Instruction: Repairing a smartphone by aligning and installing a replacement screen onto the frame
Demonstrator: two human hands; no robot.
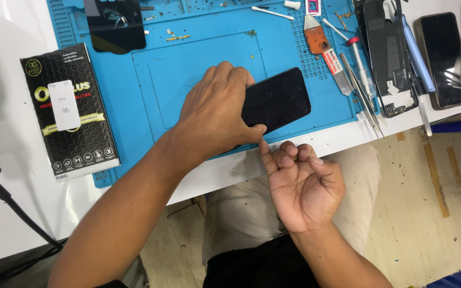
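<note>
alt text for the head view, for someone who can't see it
A person's left hand grips a black phone on a blue repair mat, while the right hand curls palm-up just below it. A black box lies left; tweezers and opened phones lie right.

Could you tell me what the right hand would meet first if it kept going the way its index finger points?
The right hand points up toward the black phone held by the left hand; it would probably meet the phone's near edge first, though depth is unclear.
</note>
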